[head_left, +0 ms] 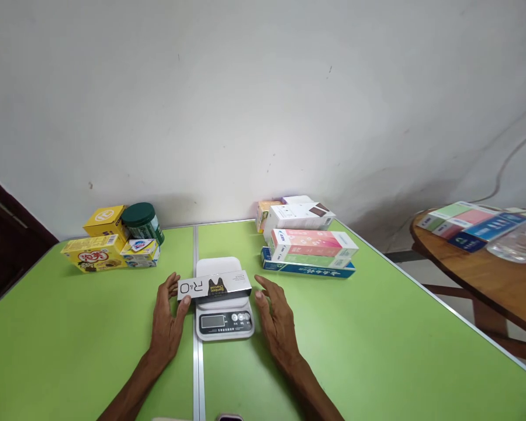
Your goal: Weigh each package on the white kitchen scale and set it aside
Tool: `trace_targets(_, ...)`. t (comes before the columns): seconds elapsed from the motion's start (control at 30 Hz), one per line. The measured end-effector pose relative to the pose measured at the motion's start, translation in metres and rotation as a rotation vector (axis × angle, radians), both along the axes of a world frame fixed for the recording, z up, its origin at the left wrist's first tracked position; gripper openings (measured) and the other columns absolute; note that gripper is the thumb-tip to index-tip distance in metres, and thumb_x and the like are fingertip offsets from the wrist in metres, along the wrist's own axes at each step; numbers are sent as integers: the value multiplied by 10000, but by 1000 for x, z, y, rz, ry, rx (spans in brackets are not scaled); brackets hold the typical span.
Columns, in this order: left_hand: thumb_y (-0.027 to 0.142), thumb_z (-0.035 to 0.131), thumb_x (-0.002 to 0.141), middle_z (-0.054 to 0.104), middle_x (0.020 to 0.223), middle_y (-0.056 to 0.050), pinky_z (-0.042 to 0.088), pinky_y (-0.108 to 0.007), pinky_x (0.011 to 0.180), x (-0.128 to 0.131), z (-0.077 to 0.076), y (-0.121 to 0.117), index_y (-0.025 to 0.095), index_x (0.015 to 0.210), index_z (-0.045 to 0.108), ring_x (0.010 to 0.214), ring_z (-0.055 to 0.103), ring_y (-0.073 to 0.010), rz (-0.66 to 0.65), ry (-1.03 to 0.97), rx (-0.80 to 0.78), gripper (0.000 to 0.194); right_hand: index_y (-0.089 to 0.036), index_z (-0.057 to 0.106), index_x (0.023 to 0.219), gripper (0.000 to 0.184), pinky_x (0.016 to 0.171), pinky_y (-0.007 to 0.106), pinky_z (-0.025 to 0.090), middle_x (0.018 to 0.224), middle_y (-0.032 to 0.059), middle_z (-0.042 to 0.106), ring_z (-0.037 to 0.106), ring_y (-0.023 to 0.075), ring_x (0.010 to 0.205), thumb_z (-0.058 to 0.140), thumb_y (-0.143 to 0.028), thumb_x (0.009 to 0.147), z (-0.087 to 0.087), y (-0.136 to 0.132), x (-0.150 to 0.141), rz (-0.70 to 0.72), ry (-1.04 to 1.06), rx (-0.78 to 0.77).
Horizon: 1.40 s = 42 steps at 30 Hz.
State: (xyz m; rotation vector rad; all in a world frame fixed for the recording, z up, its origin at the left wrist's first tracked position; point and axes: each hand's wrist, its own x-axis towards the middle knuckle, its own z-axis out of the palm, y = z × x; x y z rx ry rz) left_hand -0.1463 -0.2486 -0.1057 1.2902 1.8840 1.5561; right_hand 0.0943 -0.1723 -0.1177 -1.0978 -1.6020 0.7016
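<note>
A white kitchen scale (225, 338) sits at the middle of the green table, its display facing me. Across its platform lies a long silver-and-black toothpaste box (232, 283) printed "Bamboo Charcoal". My left hand (167, 316) is closed on the box's left end, thumb at the front and fingers behind. Just off the box's right end is my right hand (277, 318), open, with thumb and fingers apart and nothing in it. The scale's display shows no readable figures.
Back left stand yellow boxes (92, 253), a dark green tub (141, 217) and a small yellow-and-white box (141, 251). Back right, several cartons (309, 242) are piled over a blue box (311, 266). A wooden table (499, 275) with more cartons stands at right.
</note>
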Motion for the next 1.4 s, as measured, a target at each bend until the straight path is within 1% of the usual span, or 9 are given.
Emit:
trace_targets(0.17,567,562,982,423,1621,-201,316,-568,1279,29,-4,-16,160,1589,338,1522,414,-344,76,-5,-40,764,-220,671,1333,378,1042,506,559,1277,134,717,656,286,1215,506,-417,1055,-4,-1,-1,5,-63,156)
trace_targets(0.33,526,530,1006,317,1692,-205,227,-551,1318,52,-13,-29,151,1647,224,1602,279,-325,43,-1,-49,803,-171,695,1299,464,1076,544,519,1288,168,718,641,310,1237,461,-492,1059,-6,-1,0,22,-66,115)
trace_targets(0.53,518,506,1014,387,1655,-207,237,-546,1311,46,-11,-27,162,1625,301,1575,341,-312,-20,-55,-5,737,-141,706,1300,633,1109,544,467,1337,192,702,603,346,1291,446,-644,1017,-3,-11,-2,55,-58,-20)
trace_targets(0.67,519,510,1016,381,1653,-207,252,-507,1307,33,1,-27,150,1624,285,1568,351,-290,28,-83,82,746,-116,701,1323,719,1112,537,457,1357,209,686,603,364,1302,468,-703,980,16,-23,-17,34,-76,-60)
trace_targets(0.77,549,533,1002,437,1606,-199,295,-495,1284,5,10,-31,167,1587,351,1525,413,-293,146,-112,142,722,-118,693,1352,732,1155,542,422,1403,208,669,577,359,1349,471,-705,975,35,-30,-53,89,-84,-25)
trace_targets(0.87,560,532,995,524,1518,-192,355,-499,1242,-44,14,-42,172,1515,443,1445,500,-301,306,-103,166,655,-130,698,1357,750,1206,569,363,1446,206,649,540,361,1400,452,-724,971,44,-38,-110,221,-103,-56)
trace_targets(1.1,432,598,941,587,1456,-235,396,-532,1197,-164,2,-70,108,1437,487,1406,543,-359,655,86,-141,603,-113,708,1340,843,1183,534,394,1389,215,689,582,365,1351,404,-795,948,15,-53,-246,503,-95,-170)
trace_targets(1.23,428,559,942,612,1436,-259,364,-581,1183,-192,-1,-69,85,1407,519,1406,529,-403,690,223,-344,579,-81,676,1369,902,1178,523,403,1385,233,680,578,376,1338,363,-812,942,3,-46,-283,492,-132,-176)
trace_targets(1.4,443,499,947,580,1462,-299,365,-594,1153,-202,2,-67,51,1441,498,1404,511,-425,649,356,-418,630,-148,674,1373,640,1216,587,361,1369,198,688,557,406,1370,591,-623,951,3,-44,-292,523,-172,-202)
